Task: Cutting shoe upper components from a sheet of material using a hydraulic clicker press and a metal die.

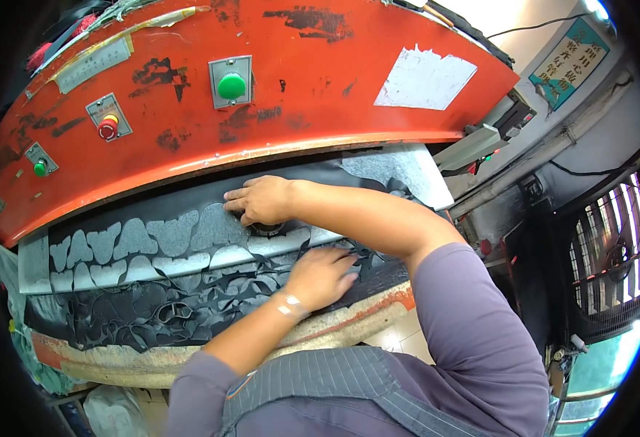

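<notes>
Your right hand on a dark cutting die before the orange press beam, its grip too hidden to tell, your left hand farther from that beam, loosely spread over black scraps

The right upper arm rises from the lower right to a bent elbow, and the right forearm runs leftward from there, bare and slightly raised toward the wrist. The right hand is palm down, its back showing, fingers pointing left and bent downward, thumb tucked below them. The left forearm slants up and to the right from the lower edge to the left wrist. The left hand lies nearer the body and farther right than the other, its back up, fingers loosely extended and apart, their tips blurred. The two hands are apart.
</notes>
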Demonstrator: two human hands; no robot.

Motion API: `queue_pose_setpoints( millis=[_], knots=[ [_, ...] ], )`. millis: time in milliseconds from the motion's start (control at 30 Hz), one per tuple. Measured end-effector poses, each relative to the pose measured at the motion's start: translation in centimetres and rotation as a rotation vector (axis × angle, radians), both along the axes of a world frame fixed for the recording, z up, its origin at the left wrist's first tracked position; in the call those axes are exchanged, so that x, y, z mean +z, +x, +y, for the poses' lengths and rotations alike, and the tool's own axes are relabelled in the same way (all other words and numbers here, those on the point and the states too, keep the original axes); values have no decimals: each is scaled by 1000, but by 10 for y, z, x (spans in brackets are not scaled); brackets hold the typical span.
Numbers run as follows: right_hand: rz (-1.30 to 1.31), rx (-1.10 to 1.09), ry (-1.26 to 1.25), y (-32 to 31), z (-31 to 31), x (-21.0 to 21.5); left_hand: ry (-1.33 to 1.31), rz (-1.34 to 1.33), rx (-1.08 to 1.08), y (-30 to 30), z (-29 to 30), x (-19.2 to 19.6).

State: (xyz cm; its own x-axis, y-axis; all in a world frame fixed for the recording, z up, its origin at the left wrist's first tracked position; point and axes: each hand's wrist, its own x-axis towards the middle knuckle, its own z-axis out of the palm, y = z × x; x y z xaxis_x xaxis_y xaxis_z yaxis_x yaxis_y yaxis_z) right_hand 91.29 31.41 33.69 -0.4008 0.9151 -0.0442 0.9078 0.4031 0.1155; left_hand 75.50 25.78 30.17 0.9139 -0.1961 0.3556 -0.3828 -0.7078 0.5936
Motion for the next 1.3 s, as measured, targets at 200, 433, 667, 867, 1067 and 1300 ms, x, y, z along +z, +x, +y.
queue_pose_setpoints(
  millis=[200, 433, 667, 867, 1067, 1300],
  knots=[
    [7, 303, 187, 16, -3, 20, 253, 314, -384, -24, -33, -30],
    [280, -804, 279, 67, -118, 14, -204, -6, 297, -19, 46, 6],
    [637, -1139, 290, 38, -157, -21, 28, -29, 598, 11, 52, -35],
    [601, -900, 414, 32, -204, -49, -24, -129, 659, 15, 42, -41],
    [572, -837, 416, 34, -209, -50, -72, -146, 619, 9, 44, -41],
    [517, -830, 390, 34, -216, -57, -111, -112, 555, 6, 48, -45]
  ],
)
